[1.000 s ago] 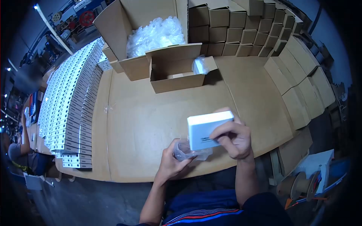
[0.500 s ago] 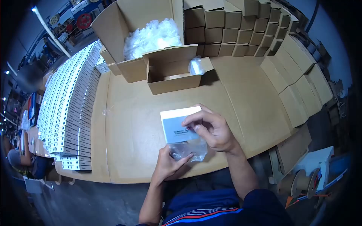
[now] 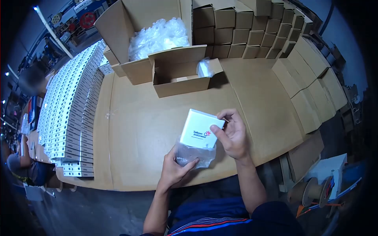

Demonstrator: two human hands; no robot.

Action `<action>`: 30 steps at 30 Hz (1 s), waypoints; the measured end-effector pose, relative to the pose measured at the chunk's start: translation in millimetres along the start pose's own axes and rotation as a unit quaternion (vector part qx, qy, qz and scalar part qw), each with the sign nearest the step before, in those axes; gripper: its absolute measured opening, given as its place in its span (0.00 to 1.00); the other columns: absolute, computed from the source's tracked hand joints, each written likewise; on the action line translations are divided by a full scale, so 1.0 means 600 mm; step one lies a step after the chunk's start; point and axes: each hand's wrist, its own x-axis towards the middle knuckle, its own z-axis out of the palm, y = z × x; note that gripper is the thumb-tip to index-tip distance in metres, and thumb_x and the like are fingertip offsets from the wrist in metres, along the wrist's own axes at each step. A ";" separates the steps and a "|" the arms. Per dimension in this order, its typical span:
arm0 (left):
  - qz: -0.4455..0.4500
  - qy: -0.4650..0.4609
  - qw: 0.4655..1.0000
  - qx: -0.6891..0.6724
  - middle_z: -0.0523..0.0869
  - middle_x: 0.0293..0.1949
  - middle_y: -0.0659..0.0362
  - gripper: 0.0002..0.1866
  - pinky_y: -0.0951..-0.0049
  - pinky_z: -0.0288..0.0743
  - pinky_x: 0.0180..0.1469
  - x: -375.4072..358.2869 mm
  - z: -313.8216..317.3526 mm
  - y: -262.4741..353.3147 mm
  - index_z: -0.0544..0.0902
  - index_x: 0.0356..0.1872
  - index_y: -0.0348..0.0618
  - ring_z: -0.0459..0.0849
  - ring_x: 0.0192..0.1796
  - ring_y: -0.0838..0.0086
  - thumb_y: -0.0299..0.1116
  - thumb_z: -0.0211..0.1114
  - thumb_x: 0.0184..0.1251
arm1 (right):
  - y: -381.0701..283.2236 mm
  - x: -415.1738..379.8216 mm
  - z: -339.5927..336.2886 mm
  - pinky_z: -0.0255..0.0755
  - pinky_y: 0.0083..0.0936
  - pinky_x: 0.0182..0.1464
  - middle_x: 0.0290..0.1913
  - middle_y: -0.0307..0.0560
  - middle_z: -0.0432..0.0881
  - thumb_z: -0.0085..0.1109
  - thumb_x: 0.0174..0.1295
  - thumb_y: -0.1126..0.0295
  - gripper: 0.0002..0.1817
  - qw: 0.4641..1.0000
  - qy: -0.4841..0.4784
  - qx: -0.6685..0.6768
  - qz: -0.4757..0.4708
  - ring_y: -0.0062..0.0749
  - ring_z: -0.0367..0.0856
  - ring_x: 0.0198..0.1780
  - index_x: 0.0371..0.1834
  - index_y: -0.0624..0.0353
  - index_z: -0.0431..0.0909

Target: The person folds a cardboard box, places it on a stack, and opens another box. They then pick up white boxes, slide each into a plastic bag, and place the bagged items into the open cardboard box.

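A small white box (image 3: 199, 128) with dark lettering and a red logo stands tilted above the table, its lower end inside a clear plastic bag (image 3: 202, 157). Low on the bag, my left hand (image 3: 173, 169) is closed around it, with the thumb across the front. My right hand (image 3: 236, 139) pinches the upper right corner of the box, thumb on the printed face and fingers behind. The far side of the box and the fingers under the bag are hidden.
Ahead is an open cardboard carton (image 3: 183, 88) with a wrapped item (image 3: 204, 69) at its right end. Behind it, a large carton (image 3: 141, 74) holds clear plastic bags (image 3: 161, 37). White boxes (image 3: 71, 114) are stacked left; brown cartons (image 3: 252, 37) line the back and right. A person (image 3: 29, 157) is far left.
The box has turned and tilted to the right, and its printed face now catches more light. My right hand has moved from the front of the box to its upper right corner.
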 end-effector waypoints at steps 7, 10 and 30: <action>-0.013 -0.017 1.000 0.001 0.89 0.51 0.53 0.28 0.68 0.80 0.60 -0.002 0.003 -0.006 0.79 0.60 0.30 0.87 0.54 0.71 0.25 0.80 0.59 | 0.004 -0.002 -0.007 0.73 0.17 0.44 0.42 0.39 0.75 0.64 0.69 0.80 0.14 1.000 0.001 -0.024 -0.004 0.16 0.75 0.43 0.52 0.63 0.70; -0.015 -0.023 1.000 -0.003 0.88 0.53 0.53 0.31 0.68 0.79 0.61 -0.002 0.004 -0.004 0.78 0.62 0.30 0.86 0.55 0.71 0.25 0.80 0.58 | 0.009 -0.006 -0.002 0.74 0.17 0.46 0.42 0.39 0.75 0.65 0.69 0.79 0.13 0.999 -0.016 -0.012 0.026 0.16 0.76 0.43 0.52 0.63 0.72; -0.092 0.042 0.953 -0.287 0.86 0.55 0.53 0.25 0.72 0.77 0.59 -0.006 0.010 -0.031 0.76 0.65 0.28 0.84 0.55 0.76 0.43 0.47 0.89 | 0.050 0.003 0.002 0.72 0.14 0.36 0.37 0.36 0.78 0.69 0.68 0.76 0.10 0.995 -0.008 -0.069 0.070 0.13 0.76 0.36 0.45 0.63 0.75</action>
